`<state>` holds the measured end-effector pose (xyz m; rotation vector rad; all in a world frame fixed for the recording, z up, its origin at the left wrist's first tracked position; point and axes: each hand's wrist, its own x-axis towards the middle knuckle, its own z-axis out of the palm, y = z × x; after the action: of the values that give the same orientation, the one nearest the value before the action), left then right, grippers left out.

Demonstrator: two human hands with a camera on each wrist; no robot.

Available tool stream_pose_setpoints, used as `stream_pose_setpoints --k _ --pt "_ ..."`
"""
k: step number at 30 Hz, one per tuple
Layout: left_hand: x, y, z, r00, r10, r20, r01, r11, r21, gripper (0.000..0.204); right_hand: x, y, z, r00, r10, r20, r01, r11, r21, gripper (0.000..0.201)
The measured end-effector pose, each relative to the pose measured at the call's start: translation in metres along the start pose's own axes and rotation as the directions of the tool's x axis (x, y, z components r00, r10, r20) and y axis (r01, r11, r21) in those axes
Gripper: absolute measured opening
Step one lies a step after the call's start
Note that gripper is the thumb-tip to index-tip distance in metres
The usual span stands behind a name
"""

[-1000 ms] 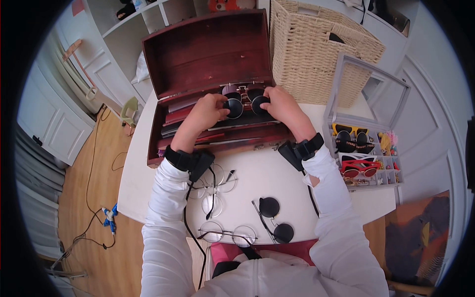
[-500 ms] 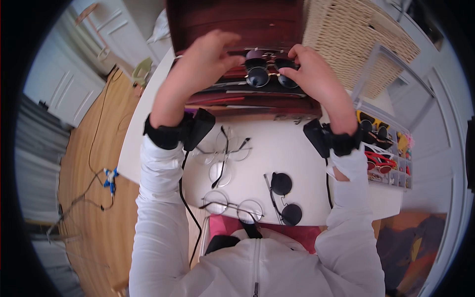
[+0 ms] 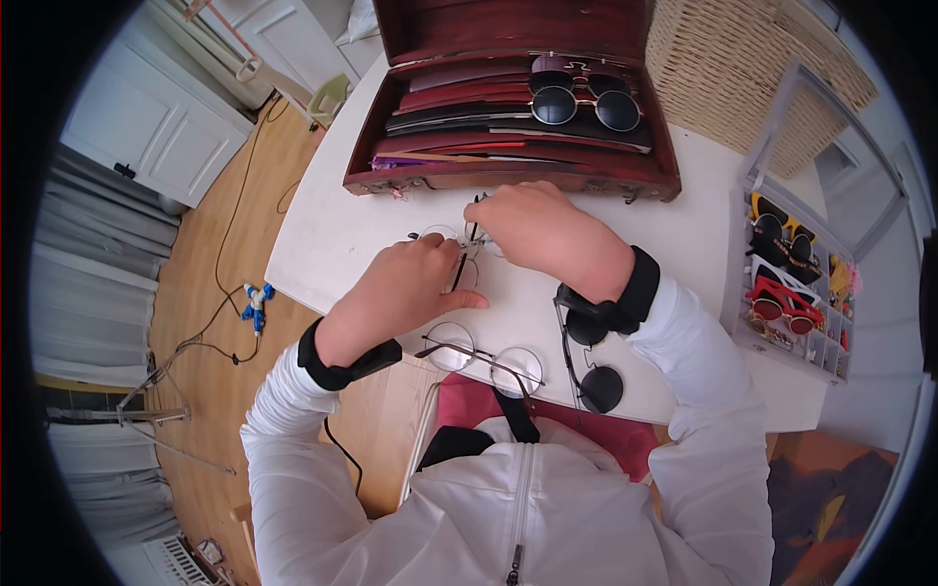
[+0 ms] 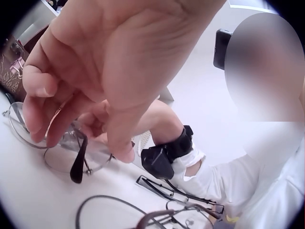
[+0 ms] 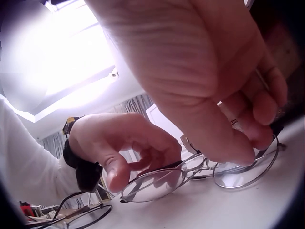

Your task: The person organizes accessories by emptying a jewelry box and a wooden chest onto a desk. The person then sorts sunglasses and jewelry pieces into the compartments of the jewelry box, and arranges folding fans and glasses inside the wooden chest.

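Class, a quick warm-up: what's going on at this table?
A person at a white table has both hands at thin, silver-rimmed round clear glasses. The right hand seems to pinch them; the left hand is at them too, its hold hard to tell. Just beyond stands an open dark red wooden box with gold-rimmed round sunglasses inside. Nearer the person, dark-framed round clear glasses and black round sunglasses lie on the table.

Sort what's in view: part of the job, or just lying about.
Likely part of the job:
clear glasses being handled
brown-framed glasses
loose dark round sunglasses
open chest
compartmented case

Apparently just lying about:
woven basket
blue-and-white power splitter
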<state>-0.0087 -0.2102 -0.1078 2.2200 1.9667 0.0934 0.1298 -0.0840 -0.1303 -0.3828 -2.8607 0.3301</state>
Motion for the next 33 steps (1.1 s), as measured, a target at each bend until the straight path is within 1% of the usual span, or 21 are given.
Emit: stream_pose_setpoints --k 4,6,7,9,10,11,12,13,14,15,16,17,18,19,20,21,23,24,29,31,33 --pt "0.006 0.007 -0.005 0.999 0.026 0.032 -0.027 0.999 0.022 0.034 -0.003 0.006 -0.013 0.999 0.022 -0.032 -0.024 0.998 -0.061 0.015" --pt "0.005 0.006 -0.013 0.995 -0.095 -0.025 0.095 0.995 -0.021 0.026 -0.006 0.011 -0.015 0.978 -0.022 -0.209 0.021 1.000 -0.011 0.011" --pt "0.003 0.002 -0.016 0.990 -0.082 -0.112 0.077 0.996 -0.054 0.019 -0.006 0.016 -0.019 0.976 -0.012 -0.218 0.009 1.000 -0.016 0.011" --pt "0.003 0.005 -0.037 0.979 -0.057 -0.195 0.032 0.991 -0.131 0.016 -0.006 0.020 -0.050 0.994 0.109 -0.020 -0.107 0.990 0.091 0.015" --pt "0.008 0.015 -0.052 0.969 -0.051 -0.242 0.008 0.984 -0.176 0.016 -0.009 0.024 -0.073 0.991 0.122 0.056 -0.131 0.970 0.205 0.020" --pt "0.016 0.019 -0.062 0.956 -0.056 -0.290 -0.012 0.974 -0.226 0.016 -0.015 0.032 -0.089 0.999 0.024 -0.037 -0.017 0.986 0.168 0.019" --pt "0.030 0.012 -0.063 0.934 0.012 -0.356 -0.105 0.964 -0.244 0.019 -0.021 0.037 -0.102 0.994 0.082 -0.071 -0.061 0.964 0.259 0.020" --pt "0.049 0.006 -0.063 0.887 0.138 -0.440 -0.233 0.958 -0.168 0.018 -0.025 0.046 -0.111 0.979 0.182 -0.092 -0.151 0.950 0.274 0.020" --pt "0.066 0.013 -0.069 0.917 0.061 -0.393 -0.163 0.959 -0.232 0.018 -0.027 0.066 -0.112 0.969 0.126 -0.214 -0.084 0.978 0.193 0.020" --pt "0.087 0.020 -0.070 0.937 -0.066 -0.342 -0.057 0.940 -0.336 0.016 -0.032 0.071 -0.123 0.968 0.177 -0.176 -0.149 0.976 0.159 0.020" --pt "0.111 0.010 -0.067 0.904 0.152 -0.401 -0.217 0.969 -0.121 0.016 -0.034 0.091 -0.119 0.956 0.221 -0.192 -0.186 0.965 0.183 0.017" --pt "0.130 0.006 -0.062 0.942 0.087 -0.324 -0.169 0.958 -0.234 0.016 -0.032 0.112 -0.109 0.940 0.266 -0.213 -0.222 0.953 0.206 0.015" --pt "0.147 0.004 -0.058 0.970 0.035 -0.241 -0.117 0.934 -0.336 0.017 -0.032 0.125 -0.102 0.944 0.250 -0.215 -0.211 0.959 0.191 0.015" --pt "0.163 -0.002 -0.053 0.969 0.073 -0.236 -0.138 0.952 -0.274 0.019 -0.031 0.136 -0.094 0.934 0.322 -0.158 -0.287 0.935 0.208 0.012" --pt "0.174 -0.003 -0.047 0.980 0.041 -0.193 -0.102 0.943 -0.317 0.019 -0.029 0.144 -0.091 0.914 0.393 -0.101 -0.364 0.905 0.221 0.009" --pt "0.181 -0.003 -0.044 0.989 0.013 -0.147 -0.065 0.931 -0.358 0.019 -0.028 0.145 -0.092 0.916 0.385 -0.108 -0.357 0.910 0.211 0.009" --pt "0.189 -0.004 -0.039 0.987 0.030 -0.158 -0.077 0.951 -0.300 0.018 -0.029 0.145 -0.089 0.853 0.521 -0.026 -0.494 0.824 0.276 0.004" --pt "0.191 -0.005 -0.037 0.987 0.047 -0.155 -0.084 0.966 -0.244 0.017 -0.028 0.145 -0.088 0.839 0.544 -0.019 -0.515 0.804 0.296 0.006" --pt "0.193 -0.016 -0.034 0.983 0.063 -0.173 -0.100 0.973 -0.209 0.016 -0.024 0.147 -0.080 0.832 0.554 -0.009 -0.531 0.802 0.273 0.011" --pt "0.196 -0.021 -0.032 0.992 0.017 -0.125 -0.048 0.968 -0.247 0.018 -0.024 0.143 -0.079 0.825 0.564 0.009 -0.545 0.793 0.274 0.013" --pt "0.191 -0.017 -0.031 0.964 0.110 -0.243 -0.148 0.978 -0.146 0.021 -0.023 0.143 -0.077 0.829 0.559 -0.026 -0.551 0.823 0.142 0.017"
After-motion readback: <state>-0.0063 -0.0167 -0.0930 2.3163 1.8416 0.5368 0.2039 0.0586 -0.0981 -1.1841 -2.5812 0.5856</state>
